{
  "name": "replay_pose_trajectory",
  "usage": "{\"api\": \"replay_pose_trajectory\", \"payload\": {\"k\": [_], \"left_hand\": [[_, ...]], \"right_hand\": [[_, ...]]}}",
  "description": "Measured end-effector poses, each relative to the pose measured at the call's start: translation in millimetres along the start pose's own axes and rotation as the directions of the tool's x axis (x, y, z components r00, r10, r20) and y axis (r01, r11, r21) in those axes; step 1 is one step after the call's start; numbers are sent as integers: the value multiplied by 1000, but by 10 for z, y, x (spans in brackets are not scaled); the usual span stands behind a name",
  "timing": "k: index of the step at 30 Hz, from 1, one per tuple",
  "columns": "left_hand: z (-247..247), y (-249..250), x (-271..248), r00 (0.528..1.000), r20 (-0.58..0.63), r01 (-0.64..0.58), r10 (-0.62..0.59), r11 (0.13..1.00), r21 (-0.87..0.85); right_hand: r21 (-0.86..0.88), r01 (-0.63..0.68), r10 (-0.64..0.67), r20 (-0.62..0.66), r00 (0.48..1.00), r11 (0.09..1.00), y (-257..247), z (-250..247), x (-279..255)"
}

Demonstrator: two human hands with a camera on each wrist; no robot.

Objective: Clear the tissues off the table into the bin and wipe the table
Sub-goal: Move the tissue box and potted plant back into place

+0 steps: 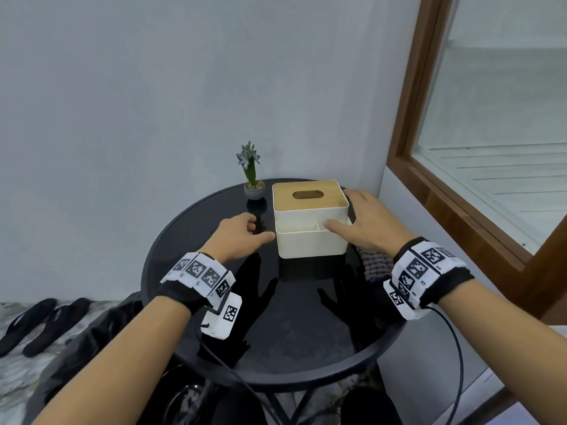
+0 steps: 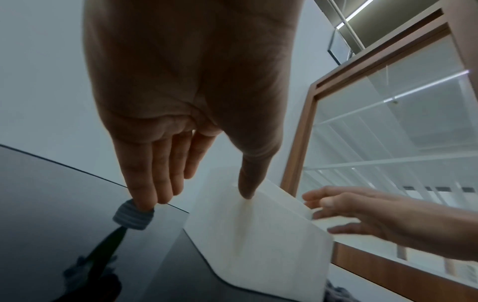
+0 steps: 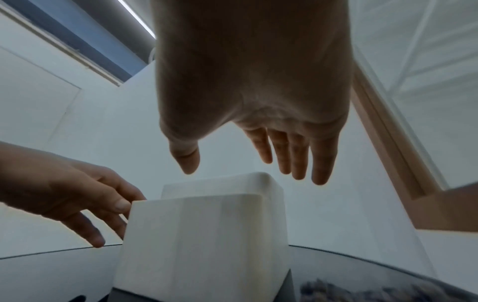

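Now, line by line:
Table [image 1: 190, 302]: round, black and glossy, set against a pale wall, mirroring both hands.
Box [image 1: 310, 240]: white tissue holder with a wooden lid and an oval slot, standing at about 1 o'clock from the table's centre; an open tray compartment faces the person.
Left hand [image 1: 237, 236]: at the box's 9 o'clock side, fingers straight and loosely spread, thumb tip at the box's near left corner; whether it touches I cannot tell. It holds nothing.
Right hand [image 1: 372, 225]: at the box's 3 o'clock side, fingers spread and extended along the right wall, thumb over the tray rim. In the right wrist view the fingers hang above the box, apart from it.
Cloth [image 1: 376, 265]: checked, lying on the table under the right wrist, at 4 o'clock from the box.
Plant [image 1: 253, 179]: small grey pot with a blue flower, at 11 o'clock on the table, just beside the box.
Tissues: none can be made out on the table.
Sandals [image 1: 40, 323]: dark pair on the floor at 9 o'clock.
Window [image 1: 491, 133]: wood-framed, at 3 o'clock.
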State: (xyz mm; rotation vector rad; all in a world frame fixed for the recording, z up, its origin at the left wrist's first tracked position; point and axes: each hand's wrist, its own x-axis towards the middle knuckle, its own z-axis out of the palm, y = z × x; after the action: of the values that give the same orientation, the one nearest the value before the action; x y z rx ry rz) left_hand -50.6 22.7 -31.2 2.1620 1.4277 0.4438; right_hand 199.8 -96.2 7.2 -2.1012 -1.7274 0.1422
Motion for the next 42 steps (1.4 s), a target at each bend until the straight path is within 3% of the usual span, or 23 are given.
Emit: {"api": "replay_pose_trajectory", "payload": {"k": [6,14,28,35,42], "left_hand": [[-132,-206,232,999,-48,12,-9,998,69],[-227,-423,827,998,-48,33,-27,992,124],[-171,-516,1715,996,-13,87,-86,994,69],[-126,-481,1847,1000,-27,12,-11,1000,24],[-115,-464,1911,999,-36,14,-14,1000,19]], "right_hand": [[-77,186,-185,27,982,979,-326,19,102],[-62,253,-247,89,965,965,-486,230,379],[-67,274,-263,141,954,959,-572,312,592],[-61,277,-266,141,953,959,-587,340,585],[-71,260,-247,151,957,963,-595,332,575]]}}
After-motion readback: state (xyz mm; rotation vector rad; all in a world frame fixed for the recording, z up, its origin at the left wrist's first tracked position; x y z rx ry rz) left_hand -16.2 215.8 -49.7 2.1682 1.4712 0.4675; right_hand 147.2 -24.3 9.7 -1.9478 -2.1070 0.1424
